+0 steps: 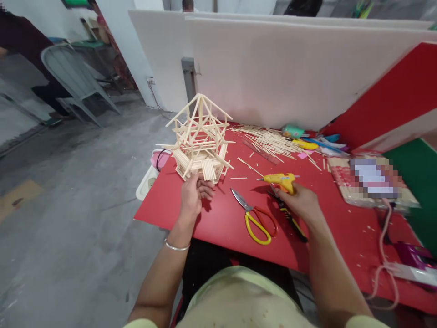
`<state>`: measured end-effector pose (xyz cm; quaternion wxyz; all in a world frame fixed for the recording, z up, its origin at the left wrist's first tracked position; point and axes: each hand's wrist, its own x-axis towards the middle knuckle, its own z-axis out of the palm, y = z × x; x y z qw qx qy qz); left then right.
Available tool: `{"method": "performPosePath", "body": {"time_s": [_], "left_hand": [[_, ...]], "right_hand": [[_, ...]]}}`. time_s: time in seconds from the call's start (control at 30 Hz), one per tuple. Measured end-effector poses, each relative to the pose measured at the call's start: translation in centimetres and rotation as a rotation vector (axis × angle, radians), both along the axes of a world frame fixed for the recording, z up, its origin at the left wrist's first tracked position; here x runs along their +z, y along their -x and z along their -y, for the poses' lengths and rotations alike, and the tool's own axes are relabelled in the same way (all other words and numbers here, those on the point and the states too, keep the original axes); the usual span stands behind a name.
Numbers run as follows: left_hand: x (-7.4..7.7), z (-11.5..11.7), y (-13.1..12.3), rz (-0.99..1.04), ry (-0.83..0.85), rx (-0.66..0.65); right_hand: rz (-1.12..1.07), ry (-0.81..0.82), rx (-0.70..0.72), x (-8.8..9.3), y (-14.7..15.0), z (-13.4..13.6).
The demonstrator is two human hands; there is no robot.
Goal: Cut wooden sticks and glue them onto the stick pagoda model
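A pavilion-like model of pale thin sticks [201,132] stands upright at the left of the red tabletop [205,218]. My left hand [197,192] is at its front lower edge, fingers loosely curled and thumb apart. Whether it touches the model I cannot tell. In my right hand [300,202] is a yellow glue gun [278,179], its nozzle pointing left toward the model. Under that hand lie black-and-yellow pliers [292,218], partly covered. Between my hands rest scissors [252,216] with one yellow and one red handle, blades slightly parted.
Loose sticks [269,141] are heaped at the back, near a clear ruler [261,152]. At right are a plastic-wrapped pack [344,182] with a phone [373,177] and a pink cable [384,237]. A white board [273,68] stands behind. A chair [73,73] and a person [27,41] are far left.
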<state>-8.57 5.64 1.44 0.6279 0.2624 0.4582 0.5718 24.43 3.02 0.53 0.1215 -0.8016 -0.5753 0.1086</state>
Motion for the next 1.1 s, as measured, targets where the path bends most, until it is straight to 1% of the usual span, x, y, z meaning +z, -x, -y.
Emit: {"method": "performPosePath", "body": {"time_s": [0.1,0.17,0.3,0.43,0.57,0.73,0.8,0.87,0.9,0.97,1.07,1.1], "left_hand": [[0.3,0.3,-0.1,-0.010,-0.003,0.008],[0.5,0.6,0.0,-0.025,0.003,0.019],[0.6,0.9,0.3,-0.042,0.006,0.031],[0.3,0.7,0.1,-0.035,0.026,0.022],[0.4,0.6,-0.1,-0.028,0.029,0.022],[0.4,0.8,0.1,-0.003,0.025,0.027],[0.5,0.9,0.1,-0.005,0.027,0.025],[0.5,0.9,0.1,-0.016,0.030,0.021],[0.6,0.9,0.1,-0.021,0.032,0.018],[0.6,0.9,0.1,-0.024,0.032,0.007],[0.6,0.8,0.1,-0.017,0.017,-0.010],[0.5,0.8,0.1,-0.014,0.010,-0.014]], "right_hand": [[-0.106,0.045,0.105,-0.9,2.9,-1.9],[-0.136,0.081,0.150,-1.6,4.1,-3.2],[-0.150,0.092,0.174,-2.7,4.7,-5.1],[-0.132,0.073,0.185,-3.1,4.8,-5.9],[-0.125,0.043,0.196,-3.1,5.5,-5.0],[-0.125,-0.031,0.226,-3.1,7.3,-1.3],[-0.141,-0.059,0.253,-3.1,7.4,0.1],[-0.163,-0.079,0.228,-2.9,6.3,0.9],[-0.164,-0.086,0.187,-2.9,5.3,0.9],[-0.128,-0.087,0.073,-2.7,2.3,0.4],[0.037,-0.068,-0.146,-2.5,-3.1,-1.0],[0.067,-0.033,-0.190,-2.5,-4.7,-1.5]]}}
